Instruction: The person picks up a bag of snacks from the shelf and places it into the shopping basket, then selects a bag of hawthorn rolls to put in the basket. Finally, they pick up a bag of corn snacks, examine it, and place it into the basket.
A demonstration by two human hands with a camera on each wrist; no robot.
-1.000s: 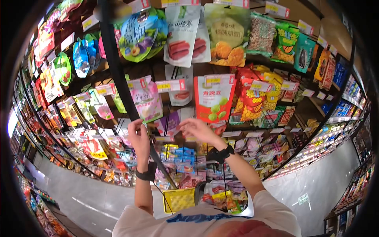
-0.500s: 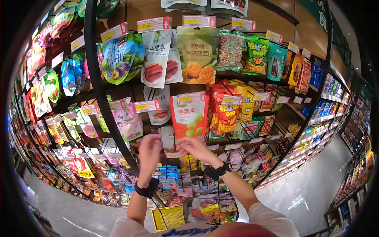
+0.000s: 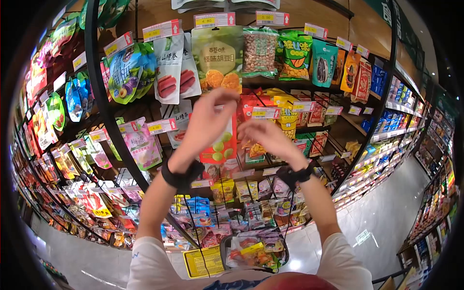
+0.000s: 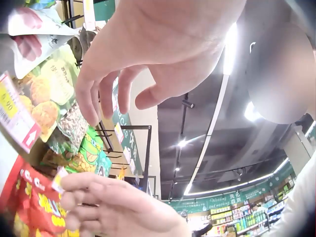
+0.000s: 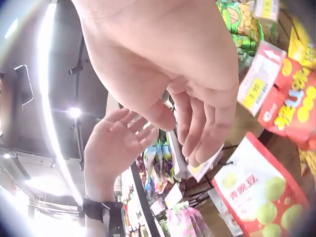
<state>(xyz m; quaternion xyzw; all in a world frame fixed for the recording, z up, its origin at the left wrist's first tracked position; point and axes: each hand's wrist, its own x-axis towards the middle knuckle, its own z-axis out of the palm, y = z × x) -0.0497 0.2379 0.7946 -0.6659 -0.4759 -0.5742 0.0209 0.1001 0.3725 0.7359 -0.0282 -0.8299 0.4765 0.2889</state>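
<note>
We see both hands higher than half a second ago: they have risen from below the red pea pouch (image 3: 220, 149) and now sit in front of it. Our left hand (image 3: 208, 118) is spread, fingers loosely bent, holding nothing, and covers the pouch's top. Our right hand (image 3: 265, 135), just right of the pouch, has its fingers together against a small white tag (image 5: 205, 168); we cannot tell whether it pinches the tag.

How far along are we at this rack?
Done: packs lie in the basket. In hand: the right hand pinches a tag beside the pea pack; the left hand hovers open. Left: the pea pack hangs on the rack, not yet taken.
</note>
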